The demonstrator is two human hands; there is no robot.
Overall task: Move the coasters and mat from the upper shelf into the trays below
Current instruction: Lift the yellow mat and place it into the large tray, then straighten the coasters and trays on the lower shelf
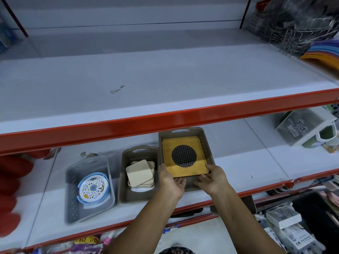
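Both forearms reached from the near edge up to the lower shelf (238, 158). Left hand (171, 182) and right hand (213, 177) met at the near end of the right tray (206, 142), fingers curled around the near edge of the mat (185, 155); each grip was narrow and appeared to pinch that edge, thumbs on top.

The mat lay in the right tray, its near end raised on the tray wall. It looked like a stiff, flat yellow board with a dark round insert, light enough for a two-hand pinch. Judged rigid, it would not drape, so it must be tilted to clear the walls. Best hold: the near corners, one per hand.

Square coasters (140, 173) sat stacked in the middle tray (137, 173); they looked thin, light and apt to slide. Round coasters (93, 186) lay in the left tray (88, 189).

The upper shelf (146, 85) showed no coasters. Fingertips under the mat were hidden. Right-side goods were blurred; the stack count could not be read.
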